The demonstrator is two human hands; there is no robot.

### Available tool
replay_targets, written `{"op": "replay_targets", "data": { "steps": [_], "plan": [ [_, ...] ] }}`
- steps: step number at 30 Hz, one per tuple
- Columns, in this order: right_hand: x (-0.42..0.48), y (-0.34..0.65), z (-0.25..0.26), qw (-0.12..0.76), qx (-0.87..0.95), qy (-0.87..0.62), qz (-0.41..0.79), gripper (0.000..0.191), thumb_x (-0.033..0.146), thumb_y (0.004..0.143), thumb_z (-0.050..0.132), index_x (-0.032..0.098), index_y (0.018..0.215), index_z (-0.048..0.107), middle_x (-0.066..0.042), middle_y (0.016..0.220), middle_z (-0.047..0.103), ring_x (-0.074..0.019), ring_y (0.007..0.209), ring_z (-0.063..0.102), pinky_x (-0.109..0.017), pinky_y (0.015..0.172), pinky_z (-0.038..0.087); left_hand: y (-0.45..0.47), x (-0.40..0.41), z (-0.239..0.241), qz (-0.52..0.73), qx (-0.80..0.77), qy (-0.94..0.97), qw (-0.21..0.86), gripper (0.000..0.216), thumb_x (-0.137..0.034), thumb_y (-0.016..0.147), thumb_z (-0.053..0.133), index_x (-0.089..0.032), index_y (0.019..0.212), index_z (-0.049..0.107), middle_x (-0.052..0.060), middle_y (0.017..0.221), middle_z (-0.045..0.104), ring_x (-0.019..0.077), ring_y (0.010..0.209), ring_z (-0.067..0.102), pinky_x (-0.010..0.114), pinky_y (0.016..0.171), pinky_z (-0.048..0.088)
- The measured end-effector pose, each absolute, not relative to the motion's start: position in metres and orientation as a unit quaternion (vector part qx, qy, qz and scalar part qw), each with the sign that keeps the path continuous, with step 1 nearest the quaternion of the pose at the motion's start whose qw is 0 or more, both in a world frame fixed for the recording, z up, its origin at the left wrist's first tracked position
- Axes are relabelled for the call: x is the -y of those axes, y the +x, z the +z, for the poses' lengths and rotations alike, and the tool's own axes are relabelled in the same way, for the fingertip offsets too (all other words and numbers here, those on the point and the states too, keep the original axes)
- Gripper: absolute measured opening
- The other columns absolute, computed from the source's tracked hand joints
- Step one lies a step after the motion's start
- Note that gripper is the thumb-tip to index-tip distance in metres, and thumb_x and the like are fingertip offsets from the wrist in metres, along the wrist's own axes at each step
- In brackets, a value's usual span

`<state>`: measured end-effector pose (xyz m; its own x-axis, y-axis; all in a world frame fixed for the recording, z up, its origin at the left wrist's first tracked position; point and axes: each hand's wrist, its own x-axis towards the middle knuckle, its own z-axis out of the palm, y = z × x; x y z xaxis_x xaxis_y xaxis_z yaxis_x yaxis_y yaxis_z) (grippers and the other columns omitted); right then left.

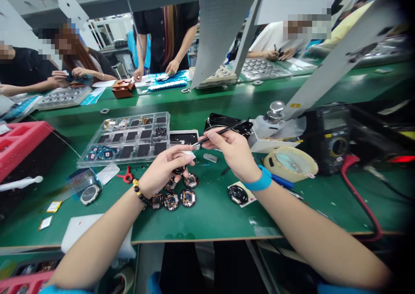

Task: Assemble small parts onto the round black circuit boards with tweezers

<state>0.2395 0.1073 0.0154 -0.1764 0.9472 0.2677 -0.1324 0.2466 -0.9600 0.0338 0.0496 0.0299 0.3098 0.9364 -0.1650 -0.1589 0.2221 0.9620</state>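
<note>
My left hand [168, 166] is closed around a round black watch module [179, 170], partly hidden by the fingers, with a small white piece [189, 154] under the thumb. In my right hand [228, 149], pinched between thumb and fingers, is a pair of dark tweezers [223, 131]; their silver tip reaches the white piece. Several round circuit modules [171, 201] lie on the green bench below my left hand. Another black round module [237, 194] rests on a pale card, under my right wrist.
A clear compartment box [126, 158] holds small parts at the left. Red pliers-like clip [127, 175] and a watch case [90, 193] lie nearby. To the right stand a dispenser bottle [275, 123], a yellowish tub [291, 162] and a multimeter [332, 134]. Co-workers sit across the bench.
</note>
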Motion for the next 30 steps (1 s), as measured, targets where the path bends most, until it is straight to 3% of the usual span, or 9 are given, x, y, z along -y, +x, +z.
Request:
{"op": "replay_targets", "data": {
  "steps": [3, 8, 13, 17, 25, 30],
  "plan": [
    [-0.106, 0.238, 0.015, 0.520, 0.584, -0.347, 0.518, 0.043, 0.059, 0.081, 0.082, 0.019, 0.094, 0.075, -0.007, 0.095, 0.082, -0.0186, 0.080, 0.077, -0.033, 0.079, 0.066, 0.033, -0.052, 0.028, 0.423, -0.424, 0.463, 0.653, 0.040, -0.040, 0.086, 0.081, -0.015, 0.116, 0.072, 0.003, 0.088, 0.065, 0.0045, 0.056, 0.057, 0.012, 0.037, 0.030],
    [-0.103, 0.237, 0.017, 0.503, 0.608, -0.354, 0.502, 0.042, 0.058, 0.080, 0.083, 0.018, 0.092, 0.075, -0.006, 0.089, 0.080, -0.0207, 0.081, 0.077, -0.034, 0.079, 0.064, 0.034, -0.055, 0.025, 0.425, -0.464, 0.495, 0.599, 0.032, -0.043, 0.085, 0.079, -0.014, 0.097, 0.072, 0.002, 0.086, 0.065, 0.0041, 0.054, 0.055, 0.014, 0.038, 0.024],
    [-0.099, 0.238, 0.019, 0.499, 0.634, -0.372, 0.459, 0.043, 0.060, 0.083, 0.079, 0.018, 0.091, 0.074, -0.006, 0.086, 0.080, -0.0221, 0.080, 0.077, -0.033, 0.074, 0.061, 0.035, -0.050, 0.026, 0.417, -0.509, 0.571, 0.491, 0.030, -0.044, 0.089, 0.073, -0.015, 0.094, 0.072, 0.001, 0.077, 0.065, 0.0059, 0.051, 0.055, 0.017, 0.044, 0.036],
    [-0.095, 0.238, 0.020, 0.505, 0.637, -0.371, 0.449, 0.045, 0.063, 0.088, 0.073, 0.018, 0.089, 0.075, -0.007, 0.085, 0.080, -0.0198, 0.072, 0.076, -0.034, 0.073, 0.061, 0.036, -0.049, 0.025, 0.405, -0.515, 0.589, 0.473, 0.029, -0.044, 0.089, 0.071, -0.015, 0.093, 0.072, -0.001, 0.071, 0.064, 0.0060, 0.048, 0.050, 0.018, 0.045, 0.038],
    [-0.104, 0.257, 0.031, 0.676, 0.524, -0.346, 0.386, 0.038, 0.059, 0.100, 0.059, 0.024, 0.085, 0.064, -0.001, 0.071, 0.071, -0.0184, 0.065, 0.071, -0.033, 0.065, 0.059, 0.030, -0.054, 0.030, 0.471, -0.515, 0.534, 0.477, 0.025, -0.040, 0.087, 0.072, -0.014, 0.088, 0.070, -0.002, 0.069, 0.060, 0.0050, 0.048, 0.046, 0.018, 0.043, 0.034],
    [-0.096, 0.247, 0.028, 0.572, 0.603, -0.326, 0.451, 0.040, 0.058, 0.101, 0.057, 0.021, 0.092, 0.066, -0.002, 0.073, 0.072, -0.0190, 0.070, 0.069, -0.034, 0.073, 0.057, 0.032, -0.053, 0.032, 0.491, -0.475, 0.511, 0.522, 0.029, -0.045, 0.090, 0.070, -0.016, 0.089, 0.065, -0.004, 0.066, 0.057, 0.0041, 0.044, 0.042, 0.018, 0.041, 0.028]
  ]
}}
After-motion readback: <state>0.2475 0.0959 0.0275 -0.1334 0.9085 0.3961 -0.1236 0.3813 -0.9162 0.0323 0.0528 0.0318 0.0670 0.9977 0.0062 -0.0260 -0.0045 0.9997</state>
